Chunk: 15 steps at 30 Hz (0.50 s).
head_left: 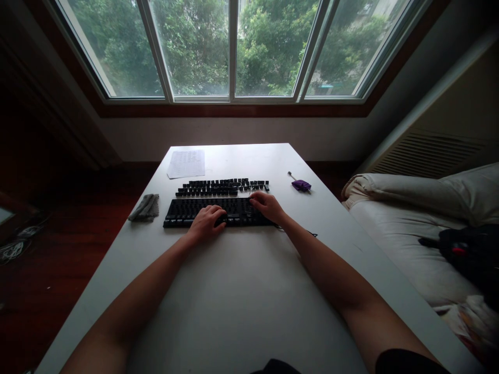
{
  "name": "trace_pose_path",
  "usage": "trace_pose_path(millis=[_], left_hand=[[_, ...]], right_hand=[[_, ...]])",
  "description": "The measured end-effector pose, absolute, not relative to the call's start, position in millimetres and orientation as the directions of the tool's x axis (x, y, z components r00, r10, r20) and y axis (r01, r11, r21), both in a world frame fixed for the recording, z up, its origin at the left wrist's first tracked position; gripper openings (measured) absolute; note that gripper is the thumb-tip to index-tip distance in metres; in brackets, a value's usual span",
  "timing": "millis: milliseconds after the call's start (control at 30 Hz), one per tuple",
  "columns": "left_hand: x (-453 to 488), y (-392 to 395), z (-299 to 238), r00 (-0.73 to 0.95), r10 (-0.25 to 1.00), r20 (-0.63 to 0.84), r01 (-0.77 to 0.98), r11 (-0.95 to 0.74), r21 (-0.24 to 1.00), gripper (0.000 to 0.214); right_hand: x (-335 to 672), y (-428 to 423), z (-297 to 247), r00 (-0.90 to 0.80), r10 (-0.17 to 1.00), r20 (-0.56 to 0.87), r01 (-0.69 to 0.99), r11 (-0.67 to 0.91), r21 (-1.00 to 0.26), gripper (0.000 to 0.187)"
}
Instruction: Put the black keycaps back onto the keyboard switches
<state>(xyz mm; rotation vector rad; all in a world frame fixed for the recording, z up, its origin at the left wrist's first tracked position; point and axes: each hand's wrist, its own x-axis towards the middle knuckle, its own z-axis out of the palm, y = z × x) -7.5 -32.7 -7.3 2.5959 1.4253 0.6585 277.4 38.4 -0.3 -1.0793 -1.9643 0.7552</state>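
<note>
A black keyboard (183, 210) lies across the white table in front of me. My left hand (206, 222) grips its front middle part, with fingers bent over the keys and the thumb at the near edge. Toward the keyboard's right end, my right hand (267, 205) has its fingertips pinched together just over the keys. A thin wire-like tool (250, 191) seems to stick out from those fingertips; its exact kind is too small to tell. Behind the keyboard, loose black keycaps (210, 186) stand in rows on the table.
A printed sheet of paper (187, 163) lies at the table's far left. A folded grey cloth (145, 208) is left of the keyboard. At the right are a purple cloth or pouch (301, 185) and a small brush (291, 175). A pale sofa (397, 234) stands beside the table (241, 291).
</note>
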Motion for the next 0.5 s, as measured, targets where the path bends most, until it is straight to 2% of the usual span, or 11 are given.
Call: trace_pose_path(millis=[167,300,400,500], left_hand=[[-8,-33,-7,0.464,0.825,0.322,0.782,-0.553,0.289,0.036],[-9,-33,-7,0.470,0.821,0.324,0.778,-0.559,0.287,0.036],[-9,-32,-8,0.472,0.819,0.326,0.777,-0.561,0.284,0.036],[-9,-32,-9,0.466,0.821,0.331,0.779,-0.558,0.285,0.036]], right_hand=[[275,29,13,-0.519,0.790,0.325,0.470,0.582,-0.664,0.019],[275,23,23,-0.583,0.749,0.315,0.510,0.639,-0.576,0.012],[278,25,25,-0.587,0.752,0.301,0.516,0.634,-0.576,0.012],[283,30,23,-0.576,0.770,0.275,0.493,0.596,-0.634,0.013]])
